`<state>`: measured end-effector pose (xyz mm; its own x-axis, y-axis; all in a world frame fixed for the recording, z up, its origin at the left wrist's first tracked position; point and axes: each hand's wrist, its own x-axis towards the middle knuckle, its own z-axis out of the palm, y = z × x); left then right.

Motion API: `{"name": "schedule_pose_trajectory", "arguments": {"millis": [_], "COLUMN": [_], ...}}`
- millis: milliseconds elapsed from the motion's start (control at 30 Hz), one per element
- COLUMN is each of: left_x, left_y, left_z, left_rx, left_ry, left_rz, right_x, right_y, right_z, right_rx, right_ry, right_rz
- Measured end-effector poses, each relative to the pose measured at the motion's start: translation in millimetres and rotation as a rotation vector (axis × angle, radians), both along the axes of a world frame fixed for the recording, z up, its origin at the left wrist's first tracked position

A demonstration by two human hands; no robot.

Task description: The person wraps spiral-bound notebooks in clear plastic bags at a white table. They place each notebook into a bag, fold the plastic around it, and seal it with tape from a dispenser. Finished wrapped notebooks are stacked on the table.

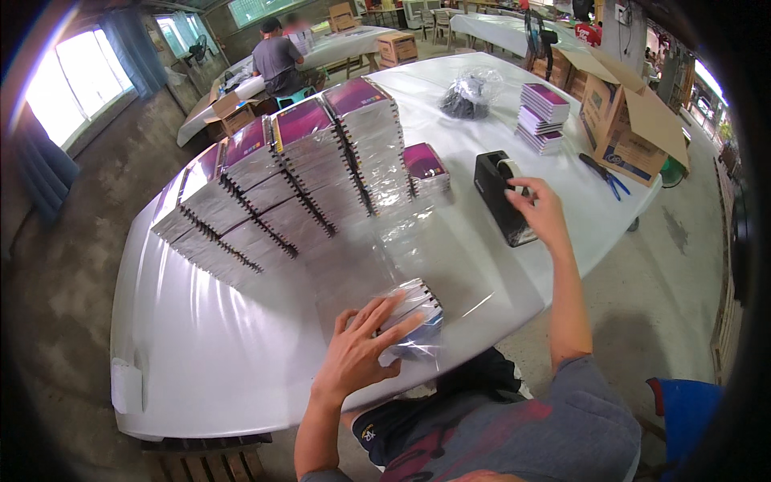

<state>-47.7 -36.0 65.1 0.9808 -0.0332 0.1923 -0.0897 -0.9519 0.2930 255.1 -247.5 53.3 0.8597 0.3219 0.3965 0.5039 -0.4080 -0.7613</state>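
A small stack of spiral-bound notebooks in a clear plastic bag lies at the near edge of the white-covered table. My left hand rests on top of it, fingers spread over the plastic. Farther right, my right hand is at a black tape dispenser with a pale roll in it. Its thumb and forefinger are pinched together by the roll; whatever they hold is too small to make out. Left of the dispenser rise tall stacks of plastic-wrapped spiral notebooks with purple covers.
A shorter notebook pile adjoins the tall stacks. At the far right are another purple pile, blue-handled pliers and an open cardboard box. A crumpled clear bag with dark contents lies behind. A person sits beyond the table.
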Motion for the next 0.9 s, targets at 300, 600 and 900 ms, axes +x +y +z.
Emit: {"name": "schedule_pose_trajectory", "arguments": {"millis": [300, 600, 900], "left_x": [-0.7, -1.9, -1.7], "left_y": [-1.0, -1.1, -3.4], "left_z": [6.8, 6.0, 7.2], "left_rx": [0.011, -0.006, 0.021], "left_ry": [0.058, 0.050, 0.128], "left_rz": [0.002, 0.020, 0.088], "right_x": [50.2, 27.3, 22.9], "right_y": [-46.7, -40.0, -65.0], "right_z": [-50.0, -68.8, -91.7], "right_rx": [0.004, 0.826, 0.272], "right_ry": [0.609, 0.674, 0.373], "right_rz": [-0.007, -0.009, -0.128]}}
